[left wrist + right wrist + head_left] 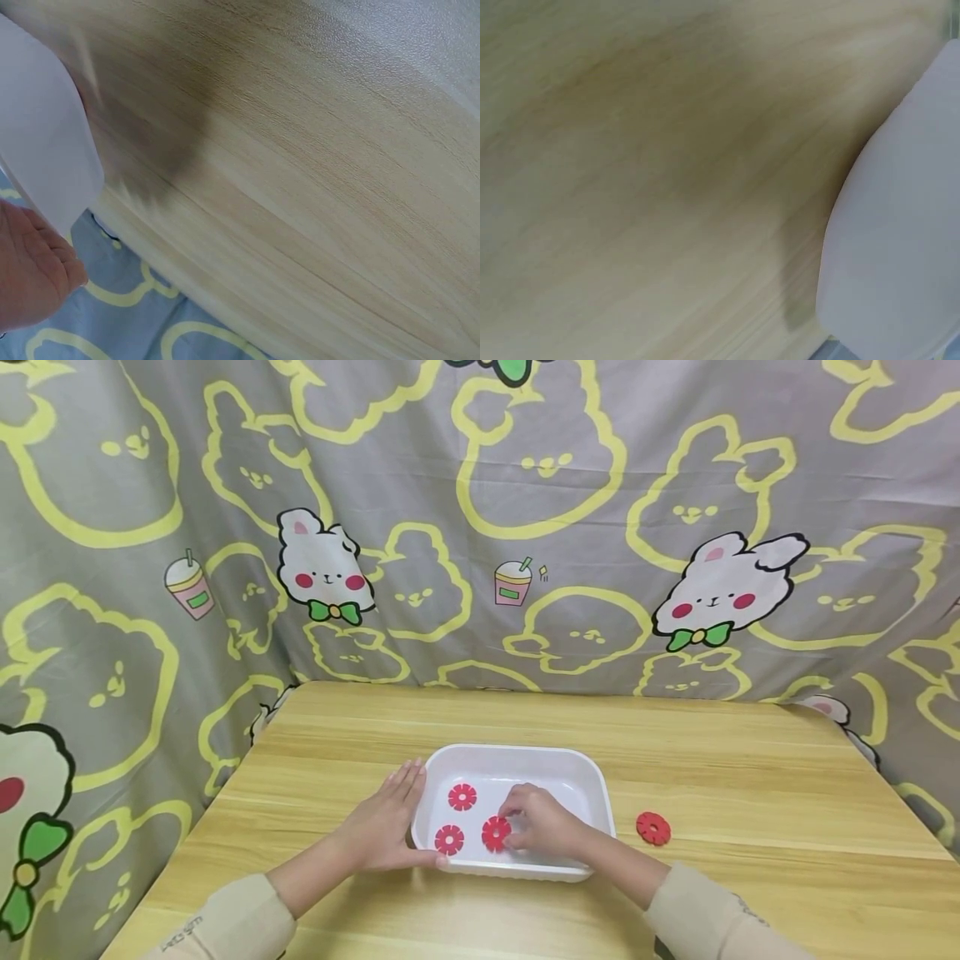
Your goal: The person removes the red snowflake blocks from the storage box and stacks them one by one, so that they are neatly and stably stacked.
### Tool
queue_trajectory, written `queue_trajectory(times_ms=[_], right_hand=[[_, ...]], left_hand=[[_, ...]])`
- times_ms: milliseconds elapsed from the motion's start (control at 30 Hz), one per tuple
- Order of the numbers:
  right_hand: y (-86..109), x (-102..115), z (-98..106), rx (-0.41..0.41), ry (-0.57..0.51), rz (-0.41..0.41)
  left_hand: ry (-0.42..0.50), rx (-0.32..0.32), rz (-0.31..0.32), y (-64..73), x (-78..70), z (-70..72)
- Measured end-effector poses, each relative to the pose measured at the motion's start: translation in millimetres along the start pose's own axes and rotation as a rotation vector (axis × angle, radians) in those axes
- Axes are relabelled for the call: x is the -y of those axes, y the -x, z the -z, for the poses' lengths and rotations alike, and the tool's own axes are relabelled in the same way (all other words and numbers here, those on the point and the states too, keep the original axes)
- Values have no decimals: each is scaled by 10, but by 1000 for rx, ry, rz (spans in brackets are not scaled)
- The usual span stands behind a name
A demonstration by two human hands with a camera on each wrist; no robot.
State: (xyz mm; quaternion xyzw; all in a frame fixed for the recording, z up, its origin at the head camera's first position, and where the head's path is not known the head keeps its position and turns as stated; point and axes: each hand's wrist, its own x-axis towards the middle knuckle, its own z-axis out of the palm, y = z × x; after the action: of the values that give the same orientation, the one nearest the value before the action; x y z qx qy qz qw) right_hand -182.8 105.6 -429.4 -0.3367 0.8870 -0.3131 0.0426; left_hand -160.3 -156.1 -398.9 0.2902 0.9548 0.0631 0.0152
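A white rectangular plastic tub (517, 870) stands on the table. My left hand (386, 827) lies against its left end, fingers straight along the outside wall and thumb at the front rim. Inside the tub, my right hand (543, 823) pinches a red notched disc (495, 833) with a hole in its middle, between thumb and fingers. Two similar discs, an upper one (462, 797) and a lower one (449, 840), lie flat at the tub's left side. In the left wrist view, the left hand (34, 262) shows beside the tub wall (45, 120). The right wrist view shows only tub and table.
Another red notched disc (653, 828) lies on the wooden table (750, 777), right of the tub. Behind and on both sides hangs a grey curtain (420, 468) with yellow outlines and rabbit faces, close to the table's edges.
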Motion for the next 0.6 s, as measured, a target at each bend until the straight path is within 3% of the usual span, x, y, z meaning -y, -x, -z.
queue_trajectory(times_ms=[300,600], right_hand=[[98,-2,107,-115,-19,7],[220,-7,151,-391,32,103]], left_hand=[[2,3,10,7,-3,12],[-18,-7,-11,0,2,-4]])
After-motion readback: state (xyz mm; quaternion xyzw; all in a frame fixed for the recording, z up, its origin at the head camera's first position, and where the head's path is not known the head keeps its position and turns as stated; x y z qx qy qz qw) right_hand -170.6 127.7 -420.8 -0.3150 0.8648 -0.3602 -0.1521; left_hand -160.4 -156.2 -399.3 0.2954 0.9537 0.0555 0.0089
